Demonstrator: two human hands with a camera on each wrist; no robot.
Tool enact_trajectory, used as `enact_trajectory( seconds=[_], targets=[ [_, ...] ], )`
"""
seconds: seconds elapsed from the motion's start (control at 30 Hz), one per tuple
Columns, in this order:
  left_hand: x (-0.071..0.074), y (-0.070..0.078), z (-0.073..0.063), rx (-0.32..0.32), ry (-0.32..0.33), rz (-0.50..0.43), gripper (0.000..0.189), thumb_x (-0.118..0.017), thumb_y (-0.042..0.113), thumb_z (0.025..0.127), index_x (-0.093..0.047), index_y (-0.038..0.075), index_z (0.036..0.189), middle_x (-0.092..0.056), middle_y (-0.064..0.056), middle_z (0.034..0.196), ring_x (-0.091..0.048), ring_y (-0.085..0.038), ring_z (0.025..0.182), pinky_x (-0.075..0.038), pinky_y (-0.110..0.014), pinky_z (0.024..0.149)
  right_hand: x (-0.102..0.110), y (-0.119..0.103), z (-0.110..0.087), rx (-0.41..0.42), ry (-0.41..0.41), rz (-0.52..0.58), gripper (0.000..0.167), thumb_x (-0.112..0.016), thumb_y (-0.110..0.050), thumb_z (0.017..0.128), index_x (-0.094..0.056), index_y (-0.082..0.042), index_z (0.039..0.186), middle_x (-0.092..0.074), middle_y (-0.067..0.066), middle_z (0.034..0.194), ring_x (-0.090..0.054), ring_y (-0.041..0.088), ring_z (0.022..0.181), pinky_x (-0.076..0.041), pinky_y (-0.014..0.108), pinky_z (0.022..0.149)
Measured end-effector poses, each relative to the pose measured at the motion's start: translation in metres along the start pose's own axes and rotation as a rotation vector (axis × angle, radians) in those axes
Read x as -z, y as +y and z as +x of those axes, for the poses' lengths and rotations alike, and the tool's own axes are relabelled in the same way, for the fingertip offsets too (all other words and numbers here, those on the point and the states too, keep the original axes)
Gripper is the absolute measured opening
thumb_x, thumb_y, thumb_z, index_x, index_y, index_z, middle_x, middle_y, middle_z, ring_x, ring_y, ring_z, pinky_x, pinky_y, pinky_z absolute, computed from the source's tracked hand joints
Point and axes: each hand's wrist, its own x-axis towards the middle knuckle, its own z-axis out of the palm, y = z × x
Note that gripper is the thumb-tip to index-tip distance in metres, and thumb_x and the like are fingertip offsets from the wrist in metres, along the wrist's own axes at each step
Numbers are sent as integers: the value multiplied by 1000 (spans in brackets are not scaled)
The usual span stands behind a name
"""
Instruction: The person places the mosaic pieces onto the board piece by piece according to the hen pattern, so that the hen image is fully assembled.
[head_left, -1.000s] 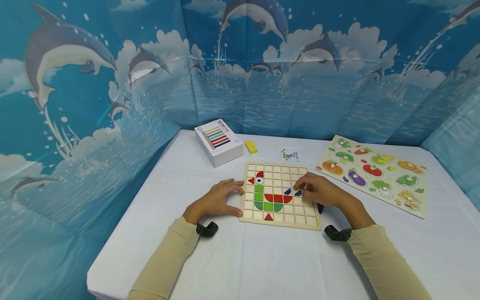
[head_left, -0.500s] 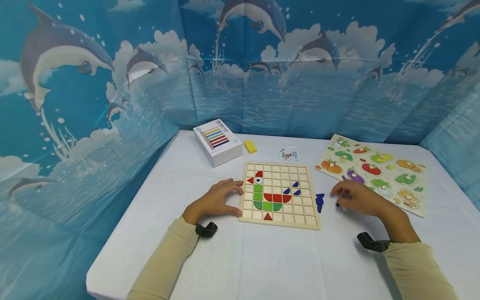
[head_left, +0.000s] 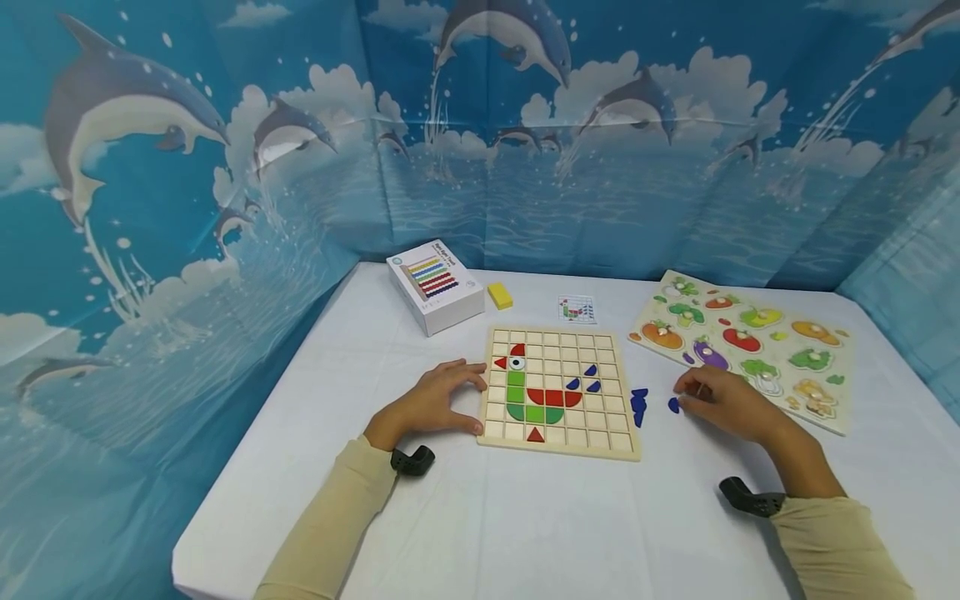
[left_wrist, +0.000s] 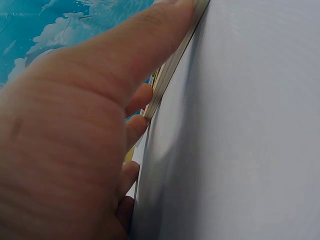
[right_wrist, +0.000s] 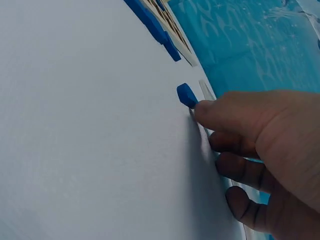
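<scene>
A wooden grid board lies on the table, with red, green and blue flat pieces forming a bird shape. My left hand rests its thumb and fingertips against the board's left edge, also visible in the left wrist view. Right of the board, my right hand pinches a blue rounded piece between thumb and fingers, close above the tablecloth. More blue pieces lie in a row along the board's right edge. Several blue half-round pieces sit in the grid's right part.
Behind the board lie a small pattern card and a yellow block. A white box stands at the back left. A vegetable puzzle board lies at the right, beyond the right hand. A dolphin curtain hangs behind the table.
My right hand has left the grid, where a further blue piece now shows uncovered, and moved right to the tablecloth. It now pinches another blue piece. The left hand has stayed put.
</scene>
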Motion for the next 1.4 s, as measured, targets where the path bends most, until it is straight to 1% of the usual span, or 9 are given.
enact_trajectory(
  seconds=[0.07, 0.13, 0.2, 0.3, 0.37, 0.47, 0.7, 1.13, 1.4],
  targets=[
    [0, 0, 0, 2, -2, 3, 60, -86, 53, 76, -61, 31, 126, -36, 15, 159, -16, -20, 151, -19, -55, 118, -1, -2, 1, -37, 2, 5, 11, -72, -16, 95, -67, -8, 100, -59, -2, 85, -52, 18, 80, -48, 28, 66],
    [0, 1, -1, -1, 0, 4, 60, -86, 53, 76, -61, 31, 125, -36, 14, 159, -17, -21, 151, -19, -55, 118, -2, -5, 3, -63, -13, 10, 17, -75, -23, 93, -67, -9, 97, -58, -2, 83, -52, 19, 80, -47, 29, 65],
    [0, 0, 0, 1, 1, 10, 60, -86, 54, 76, -61, 31, 125, -36, 14, 159, -17, -20, 151, -19, -54, 118, -2, -8, 4, -63, -29, 11, 20, -78, -25, 91, -67, -10, 96, -57, -2, 84, -52, 19, 81, -47, 29, 66],
    [0, 0, 0, 4, 2, 16, 59, -86, 53, 76, -61, 32, 125, -36, 15, 159, -16, -19, 151, -20, -53, 118, -2, -10, 4, -37, -41, 3, 19, -79, -20, 88, -68, -10, 99, -58, -2, 86, -52, 19, 83, -48, 29, 68],
    [-1, 0, 0, 8, 1, 21, 58, -86, 52, 76, -60, 32, 125, -36, 16, 159, -16, -18, 151, -20, -53, 118, -2, -11, 4, -24, -39, 1, 15, -77, -14, 89, -68, -10, 99, -59, -2, 87, -52, 19, 84, -49, 29, 69],
    [-1, 0, 0, 11, 2, 21, 58, -86, 51, 77, -60, 32, 125, -36, 16, 159, -16, -18, 151, -19, -53, 118, -3, -10, 3, -3, -35, 7, 15, -76, -10, 88, -69, -10, 102, -59, -2, 89, -52, 19, 85, -50, 29, 70],
    [-1, 0, -1, 7, 10, 14, 58, -86, 51, 77, -61, 32, 126, -36, 16, 159, -16, -18, 151, -20, -53, 118, -6, -11, 4, 74, -5, 10, 17, -76, -4, 87, -70, -15, 99, -59, -4, 92, -52, 18, 84, -49, 27, 70],
    [-2, -2, 0, -5, -2, 13, 59, -85, 54, 76, -60, 32, 125, -36, 16, 159, -16, -18, 151, -20, -53, 118, -4, -12, 8, 68, -20, -8, 16, -79, -7, 86, -71, -12, 99, -62, -5, 91, -55, 16, 83, -52, 24, 71],
    [-1, -1, 0, -3, -1, 7, 59, -85, 54, 76, -60, 31, 125, -36, 15, 159, -16, -19, 151, -19, -54, 118, -7, -21, 17, 145, 11, 29, 18, -78, -2, 84, -71, -11, 97, -61, -6, 91, -55, 17, 85, -52, 23, 75]
  ],
)
